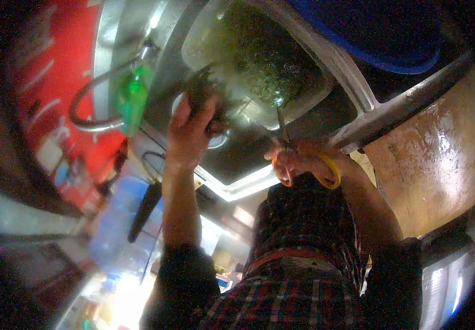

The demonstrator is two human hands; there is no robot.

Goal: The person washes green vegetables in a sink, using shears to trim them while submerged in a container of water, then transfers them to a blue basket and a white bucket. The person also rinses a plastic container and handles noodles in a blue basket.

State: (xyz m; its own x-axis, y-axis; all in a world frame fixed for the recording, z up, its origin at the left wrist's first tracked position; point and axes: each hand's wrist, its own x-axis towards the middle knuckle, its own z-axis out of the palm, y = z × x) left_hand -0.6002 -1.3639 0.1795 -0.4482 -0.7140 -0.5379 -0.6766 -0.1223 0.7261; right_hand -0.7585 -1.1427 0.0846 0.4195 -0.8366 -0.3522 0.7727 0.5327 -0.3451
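My left hand (192, 132) grips a dark, blurred bunch of what looks like leafy greens (208, 88) over a metal sink. In my right hand (307, 156) is a pair of scissors (283, 126); the fingers pass through its orange and yellow handle loops, and the blades point up the picture. Beyond both hands a translucent plastic container (324, 93) sits in the sink, with a mass of chopped-looking green leaves (262, 57) in it. Part of a pale round rim (219, 140) shows behind the left hand.
A metal divider (345, 70) separates this basin from one with a blue tub (411, 68). A wet wooden board (431, 156) lies at the right. To the left are a green plastic object (134, 99), a curved metal tube (82, 123) and a red surface (72, 49).
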